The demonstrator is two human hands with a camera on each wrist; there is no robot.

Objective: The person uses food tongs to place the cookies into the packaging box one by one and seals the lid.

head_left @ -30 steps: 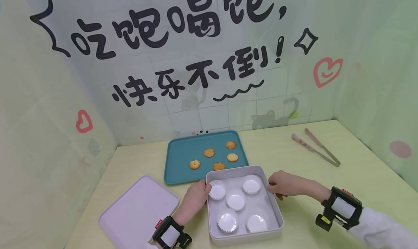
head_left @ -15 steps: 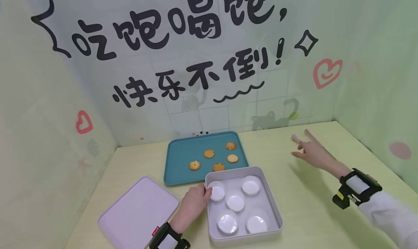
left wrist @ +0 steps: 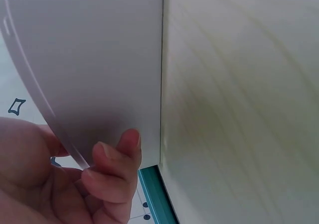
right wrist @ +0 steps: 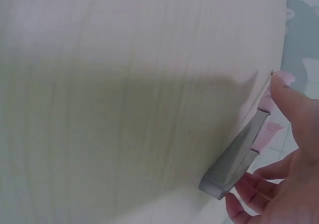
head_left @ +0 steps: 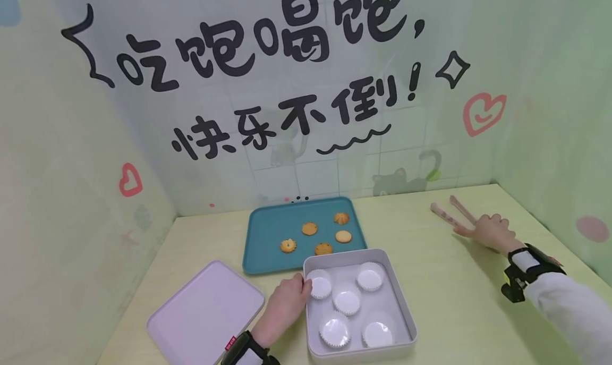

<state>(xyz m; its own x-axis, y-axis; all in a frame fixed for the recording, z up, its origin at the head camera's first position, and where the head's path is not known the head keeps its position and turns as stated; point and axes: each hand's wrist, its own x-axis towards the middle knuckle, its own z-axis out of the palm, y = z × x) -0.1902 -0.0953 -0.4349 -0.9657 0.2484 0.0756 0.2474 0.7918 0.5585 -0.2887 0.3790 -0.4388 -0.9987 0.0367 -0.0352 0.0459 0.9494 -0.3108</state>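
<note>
At the left rim of a pale lilac rectangular box [head_left: 402,301], my left hand [head_left: 287,301] pinches the wall, thumb inside; its curled fingers [left wrist: 112,159] lie against the outer side. Several white fluted cake cups [head_left: 346,299] stand in the box. Far to the right, my right hand [head_left: 494,232] is over a pair of tongs [head_left: 444,214] with pink handles and a metal body. Seen from the right wrist, thumb and loosely bent fingers lie on either side of the tongs [right wrist: 232,154]; firm contact is not clear. The hand hides the tongs' near end in the head view.
A teal tray [head_left: 268,227] with several cookies [head_left: 309,228] lies behind the box, partly overlapped by it in view. On the left rests a flat lilac lid [head_left: 205,306]. Printed wall sheets [head_left: 334,168] bound the table at the back and sides.
My right hand has left the box's right side and travelled right and back to the tongs. My left hand keeps its hold on the box. The head view has shifted slightly.
</note>
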